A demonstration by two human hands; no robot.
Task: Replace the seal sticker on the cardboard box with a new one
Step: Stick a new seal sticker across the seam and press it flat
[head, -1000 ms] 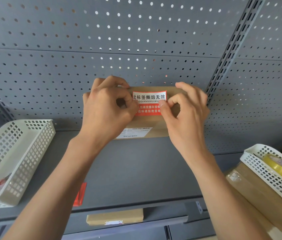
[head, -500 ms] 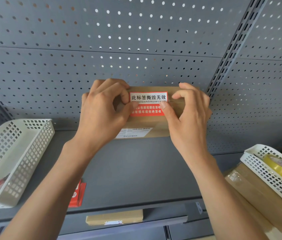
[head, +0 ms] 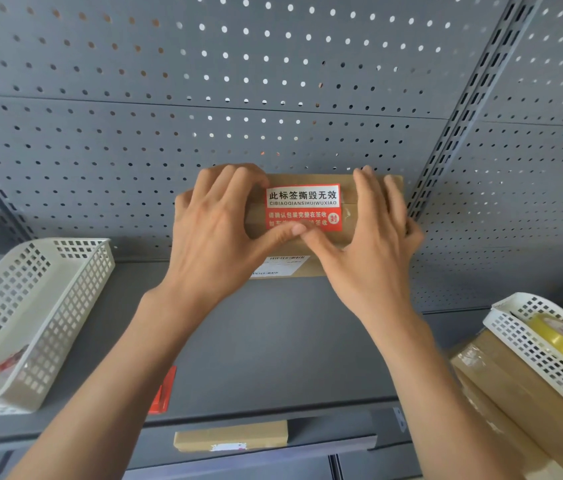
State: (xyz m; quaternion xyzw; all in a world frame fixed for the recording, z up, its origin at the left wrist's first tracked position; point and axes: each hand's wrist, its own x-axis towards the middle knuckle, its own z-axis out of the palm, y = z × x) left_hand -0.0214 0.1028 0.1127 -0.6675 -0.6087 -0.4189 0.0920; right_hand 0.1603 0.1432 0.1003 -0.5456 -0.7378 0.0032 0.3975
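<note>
Moved: since the earlier frame your fingers have spread off the sticker's ends and both thumbs now meet at its lower edge.
Left hand: open, fingers flat on the box, thumb pressing the sticker.
Right hand: open too, fingers over the box's right end.
Sticker: lies between your hands, long axis left to right, across the box seam.
Box: on the shelf, against the pegboard.
Next: you likely smooth outward along that axis; neither hand is nearer.
</note>
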